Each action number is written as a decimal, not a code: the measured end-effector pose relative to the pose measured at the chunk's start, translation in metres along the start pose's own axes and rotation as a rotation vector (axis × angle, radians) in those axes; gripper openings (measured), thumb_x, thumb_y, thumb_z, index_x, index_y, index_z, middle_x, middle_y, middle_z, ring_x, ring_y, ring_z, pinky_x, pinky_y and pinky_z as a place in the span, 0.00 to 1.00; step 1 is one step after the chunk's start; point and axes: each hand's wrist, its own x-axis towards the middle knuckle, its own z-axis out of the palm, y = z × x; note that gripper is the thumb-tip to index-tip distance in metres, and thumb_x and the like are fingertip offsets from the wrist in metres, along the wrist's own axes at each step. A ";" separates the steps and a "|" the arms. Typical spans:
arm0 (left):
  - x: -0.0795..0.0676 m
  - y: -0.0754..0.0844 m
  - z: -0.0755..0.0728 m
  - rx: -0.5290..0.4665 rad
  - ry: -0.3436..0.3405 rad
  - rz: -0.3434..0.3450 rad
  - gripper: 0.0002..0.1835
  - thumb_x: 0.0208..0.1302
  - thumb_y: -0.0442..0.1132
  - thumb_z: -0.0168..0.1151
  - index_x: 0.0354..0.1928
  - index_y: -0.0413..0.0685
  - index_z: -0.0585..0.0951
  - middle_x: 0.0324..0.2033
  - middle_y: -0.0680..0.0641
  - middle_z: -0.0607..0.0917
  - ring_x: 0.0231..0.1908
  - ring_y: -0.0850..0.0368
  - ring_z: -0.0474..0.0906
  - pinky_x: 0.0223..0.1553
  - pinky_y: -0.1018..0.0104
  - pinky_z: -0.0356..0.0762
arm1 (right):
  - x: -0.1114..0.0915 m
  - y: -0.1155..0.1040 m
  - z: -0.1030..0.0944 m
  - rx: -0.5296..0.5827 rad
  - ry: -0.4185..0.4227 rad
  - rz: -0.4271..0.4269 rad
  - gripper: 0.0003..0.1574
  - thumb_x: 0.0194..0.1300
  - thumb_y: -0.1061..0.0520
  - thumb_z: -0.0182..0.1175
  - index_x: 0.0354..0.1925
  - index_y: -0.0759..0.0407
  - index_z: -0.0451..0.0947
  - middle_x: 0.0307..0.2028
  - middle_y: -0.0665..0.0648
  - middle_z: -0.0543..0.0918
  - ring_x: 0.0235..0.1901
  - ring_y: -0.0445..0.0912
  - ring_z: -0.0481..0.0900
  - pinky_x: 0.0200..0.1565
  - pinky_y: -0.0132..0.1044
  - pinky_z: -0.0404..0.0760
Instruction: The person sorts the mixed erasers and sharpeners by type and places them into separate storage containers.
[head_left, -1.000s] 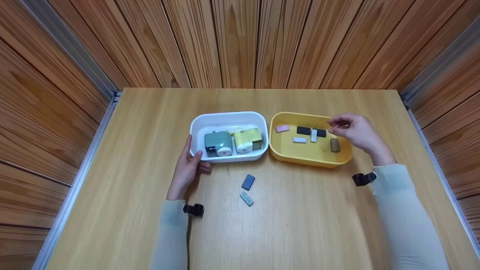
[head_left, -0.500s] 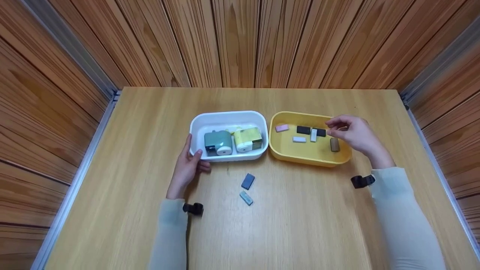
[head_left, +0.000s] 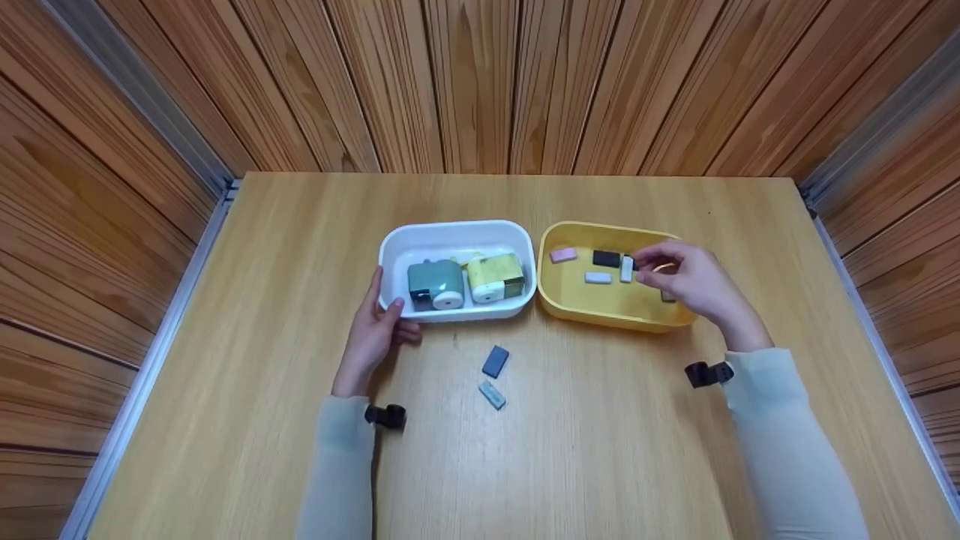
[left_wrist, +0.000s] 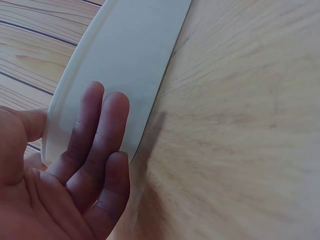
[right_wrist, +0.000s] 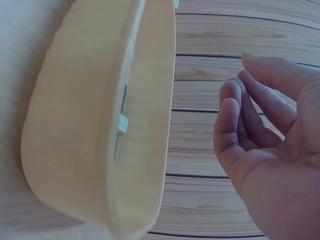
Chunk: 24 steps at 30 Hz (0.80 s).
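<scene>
My left hand [head_left: 375, 330] grips the near left corner of a white plastic tub [head_left: 457, 316], thumb over the rim. In the left wrist view its fingers [left_wrist: 112, 120] lie along the tub's outer wall. Inside the tub sit a green boxy object [head_left: 435, 279] and a yellow boxy object [head_left: 496, 271], each with a white round knob. My right hand [head_left: 694, 281] hovers over the right part of a yellow tub [head_left: 600, 316], fingers bent and holding nothing. Near its fingertips lie a white block [head_left: 626, 269] and a black block, mostly hidden. A brown block [head_left: 667, 295] is partly covered.
Also inside the yellow tub are a pink block [head_left: 563, 255], a black block [head_left: 606, 259] and a pale block [head_left: 598, 277]. A dark blue block [head_left: 496, 361] and a light blue block [head_left: 492, 395] lie on the wooden table [head_left: 585, 450]. Wood-panelled walls [head_left: 480, 90] surround it.
My right hand has moved left and slightly toward me, over the yellow tub, now covering part of the black and brown blocks. The left hand stays on the white tub.
</scene>
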 end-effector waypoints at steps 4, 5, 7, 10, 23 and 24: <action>0.001 0.000 0.000 0.003 -0.002 -0.004 0.36 0.78 0.45 0.49 0.78 0.79 0.46 0.34 0.34 0.84 0.37 0.41 0.86 0.44 0.53 0.84 | -0.002 -0.002 0.008 0.012 -0.002 -0.015 0.20 0.67 0.52 0.66 0.55 0.58 0.81 0.48 0.59 0.81 0.45 0.50 0.77 0.40 0.31 0.79; 0.001 0.001 0.000 0.001 -0.001 -0.006 0.36 0.78 0.45 0.50 0.78 0.79 0.46 0.34 0.34 0.84 0.37 0.41 0.86 0.44 0.53 0.85 | -0.002 -0.002 0.010 0.014 -0.005 -0.028 0.20 0.67 0.52 0.66 0.54 0.58 0.81 0.48 0.59 0.81 0.45 0.50 0.77 0.41 0.30 0.79; 0.001 0.001 -0.001 0.003 -0.004 -0.008 0.36 0.79 0.44 0.49 0.78 0.79 0.46 0.34 0.34 0.84 0.37 0.41 0.86 0.44 0.53 0.85 | -0.001 -0.002 0.016 0.015 -0.013 -0.062 0.19 0.67 0.53 0.67 0.54 0.60 0.82 0.47 0.60 0.81 0.45 0.50 0.77 0.42 0.29 0.79; 0.001 0.001 -0.001 0.008 -0.008 -0.004 0.36 0.79 0.44 0.49 0.78 0.79 0.45 0.34 0.34 0.84 0.37 0.41 0.86 0.44 0.53 0.84 | 0.000 -0.004 0.025 0.020 -0.034 -0.114 0.17 0.66 0.57 0.67 0.51 0.62 0.83 0.45 0.61 0.82 0.44 0.50 0.78 0.44 0.27 0.78; 0.002 0.000 -0.002 0.011 -0.017 0.001 0.35 0.78 0.46 0.49 0.77 0.81 0.46 0.34 0.34 0.85 0.38 0.40 0.86 0.47 0.52 0.84 | -0.007 -0.020 0.061 0.035 -0.092 -0.199 0.14 0.64 0.59 0.68 0.49 0.55 0.84 0.43 0.53 0.83 0.43 0.47 0.79 0.48 0.44 0.82; 0.002 0.000 -0.002 0.014 -0.020 0.009 0.36 0.78 0.46 0.49 0.77 0.80 0.45 0.34 0.34 0.85 0.38 0.40 0.86 0.47 0.52 0.84 | -0.008 -0.021 0.063 0.038 -0.092 -0.208 0.14 0.64 0.60 0.68 0.49 0.55 0.84 0.42 0.54 0.83 0.42 0.47 0.79 0.48 0.43 0.82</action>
